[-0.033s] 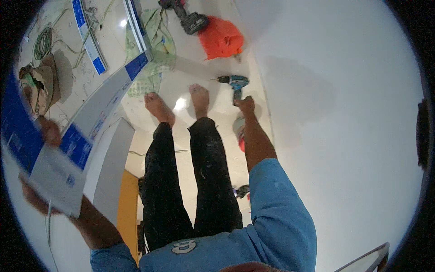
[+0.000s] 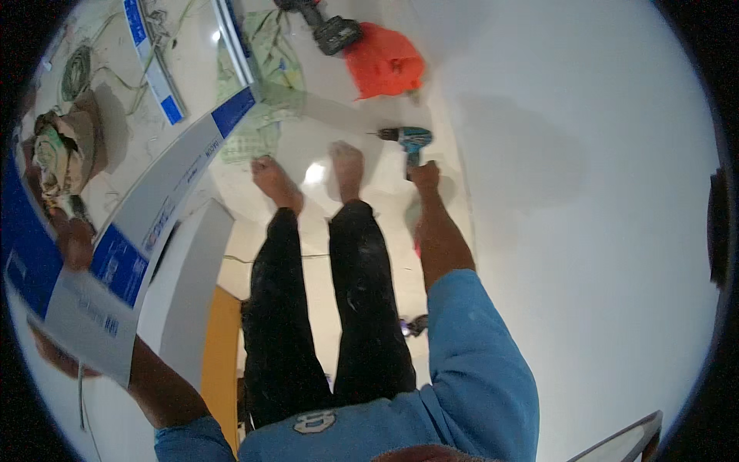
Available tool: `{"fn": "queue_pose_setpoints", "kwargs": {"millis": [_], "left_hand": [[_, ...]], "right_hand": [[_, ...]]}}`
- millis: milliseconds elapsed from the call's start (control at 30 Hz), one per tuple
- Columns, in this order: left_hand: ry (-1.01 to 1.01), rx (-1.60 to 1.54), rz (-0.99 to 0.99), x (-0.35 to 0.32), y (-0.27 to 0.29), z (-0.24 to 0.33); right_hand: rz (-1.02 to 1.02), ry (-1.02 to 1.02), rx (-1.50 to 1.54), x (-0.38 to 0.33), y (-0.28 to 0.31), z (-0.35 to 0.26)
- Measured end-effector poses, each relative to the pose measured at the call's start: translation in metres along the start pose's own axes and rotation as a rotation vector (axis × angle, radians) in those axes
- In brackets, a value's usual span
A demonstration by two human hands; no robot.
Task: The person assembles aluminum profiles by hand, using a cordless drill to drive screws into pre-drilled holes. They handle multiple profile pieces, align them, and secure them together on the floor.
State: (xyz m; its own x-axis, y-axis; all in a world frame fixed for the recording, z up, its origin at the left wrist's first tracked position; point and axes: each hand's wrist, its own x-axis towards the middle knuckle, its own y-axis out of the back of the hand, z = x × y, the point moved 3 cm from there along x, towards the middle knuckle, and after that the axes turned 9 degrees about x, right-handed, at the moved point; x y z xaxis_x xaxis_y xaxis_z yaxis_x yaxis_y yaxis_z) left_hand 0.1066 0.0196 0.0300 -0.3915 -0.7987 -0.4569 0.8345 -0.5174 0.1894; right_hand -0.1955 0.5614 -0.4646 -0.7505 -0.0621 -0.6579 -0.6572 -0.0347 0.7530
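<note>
A long, slim carton (image 2: 181, 173), white with blue bands, slants from the lower left toward the floor ahead of me. My left hand (image 2: 75, 245) is wrapped round its near end, thumb over the top; the carton hides part of the palm and fingers. Down by my right side, my right hand (image 2: 426, 177) grips the handle of a teal and black cordless drill (image 2: 414, 138). The drill lies on its side in view, its thin bit pointing left toward my bare feet.
Ahead are an orange-red bag (image 2: 387, 65), a black power tool (image 2: 335, 35), a green patterned cloth (image 2: 269, 85), metal strips (image 2: 231, 38) and another blue-white strip (image 2: 154, 69). Coiled cable (image 2: 77, 71) and a brown bag (image 2: 73, 146) sit left. A white wall (image 2: 585, 231) stands right.
My left hand and the carton's near end have shifted slightly down and left. The drill stays gripped in my right hand, and the whole view has drifted a little.
</note>
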Motion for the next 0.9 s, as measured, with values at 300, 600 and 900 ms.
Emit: {"fn": "queue_pose_setpoints", "kwargs": {"millis": [300, 600, 900], "left_hand": [[-0.293, 0.046, 0.041, -0.003, 0.006, -0.005], [-0.289, -0.046, 0.277, 0.003, -0.044, 0.024], [-0.209, -0.355, 0.215, 0.001, -0.042, 0.031]], "right_hand": [[-0.092, 0.577, 0.920, -0.131, 0.110, -0.241], [-0.315, 0.605, 0.794, -0.222, 0.166, -0.337], [-0.104, 1.784, 0.762, -0.439, 0.330, -0.473]]}}
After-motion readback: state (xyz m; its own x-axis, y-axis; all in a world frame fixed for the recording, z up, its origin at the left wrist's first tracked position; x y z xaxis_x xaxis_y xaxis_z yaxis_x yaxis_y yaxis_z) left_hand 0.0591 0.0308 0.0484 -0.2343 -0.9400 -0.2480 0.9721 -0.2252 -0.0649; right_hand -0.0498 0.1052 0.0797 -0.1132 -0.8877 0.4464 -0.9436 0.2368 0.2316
